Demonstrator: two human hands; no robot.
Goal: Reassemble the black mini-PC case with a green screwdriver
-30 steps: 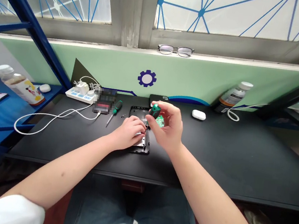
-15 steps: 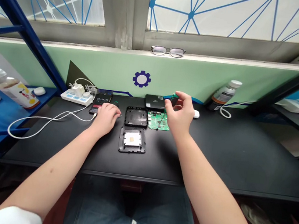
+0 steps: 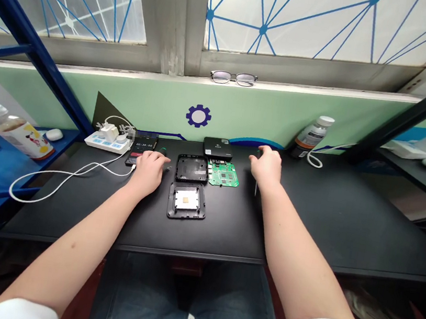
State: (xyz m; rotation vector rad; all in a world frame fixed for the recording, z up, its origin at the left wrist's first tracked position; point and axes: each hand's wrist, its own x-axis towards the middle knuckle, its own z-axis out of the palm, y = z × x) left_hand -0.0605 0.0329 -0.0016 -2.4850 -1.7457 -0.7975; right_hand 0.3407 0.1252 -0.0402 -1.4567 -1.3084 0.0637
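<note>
My left hand (image 3: 148, 172) rests on the desk beside a phone (image 3: 146, 143) showing a timer. Its fingers are partly stretched out, close to tiny metal pieces (image 3: 169, 167), perhaps screws. At the right, my right hand (image 3: 266, 167) is low over the desk, closed around a screwdriver (image 3: 255, 189); the thin shaft shows below the hand and most of the handle is hidden. Between the hands lie an open black case half (image 3: 192, 169), a black cover with a silver plate (image 3: 187, 201), and a green circuit board (image 3: 223, 173). Behind the board sits a black box (image 3: 217, 148).
A white power strip (image 3: 108, 137) with a looping white cable (image 3: 52, 173) occupies the left. One bottle (image 3: 312, 136) stands at the back right, another (image 3: 18, 132) on the blue left shelf. Glasses (image 3: 233, 78) lie on the ledge. Dark frame posts border both sides.
My right hand has moved right and down with the screwdriver, away from the circuit board to the desk beside it. My left hand stays in place, its index finger slightly straighter.
</note>
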